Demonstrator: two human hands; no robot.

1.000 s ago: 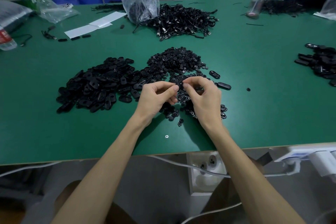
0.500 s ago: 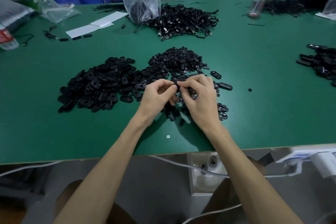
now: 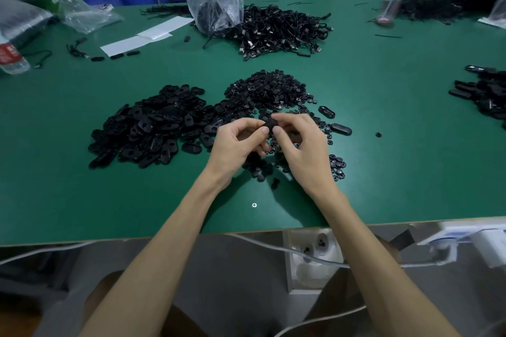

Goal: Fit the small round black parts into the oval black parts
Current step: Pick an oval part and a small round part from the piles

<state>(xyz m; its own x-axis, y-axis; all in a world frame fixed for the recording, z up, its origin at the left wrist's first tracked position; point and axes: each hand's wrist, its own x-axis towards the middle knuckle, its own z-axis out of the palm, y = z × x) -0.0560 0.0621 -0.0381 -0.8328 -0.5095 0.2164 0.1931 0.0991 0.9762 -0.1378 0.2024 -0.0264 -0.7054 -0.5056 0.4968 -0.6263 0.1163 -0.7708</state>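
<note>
Part (image 3: 270, 125) between left hand (image 3: 236, 145), right hand (image 3: 304, 151)

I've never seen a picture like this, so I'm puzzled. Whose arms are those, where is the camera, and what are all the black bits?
The camera sits on a person's head, looking down, so you see their own arms. The left hand and right hand together pinch one black part above a green table. On the left lies a pile of oval parts; behind the hands a pile of small round parts. Farther back lies a heap of black cables.
</note>
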